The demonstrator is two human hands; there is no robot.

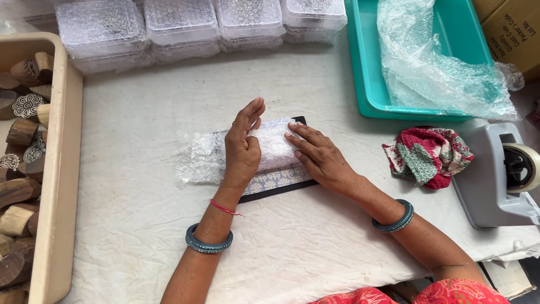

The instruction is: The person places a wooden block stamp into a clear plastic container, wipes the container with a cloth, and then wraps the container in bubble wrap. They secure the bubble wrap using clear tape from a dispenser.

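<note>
Head view shows me both hands over a bubble-wrapped bundle at mid-table, lying on a dark-edged patterned board. I see the left hand upright on edge, fingers straight, pressing the wrap; the right hand lies flat, fingers extended on the bundle's right end, gripping nothing

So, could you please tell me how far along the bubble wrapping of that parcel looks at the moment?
Partly done. Bubble wrap already covers the top of the parcel on the patterned card. In hand: the left hand and right hand press the wrap down. Left: a loose tail of wrap lies flat at the left, no tape shows on it, and the tape dispenser sits untouched.
</note>
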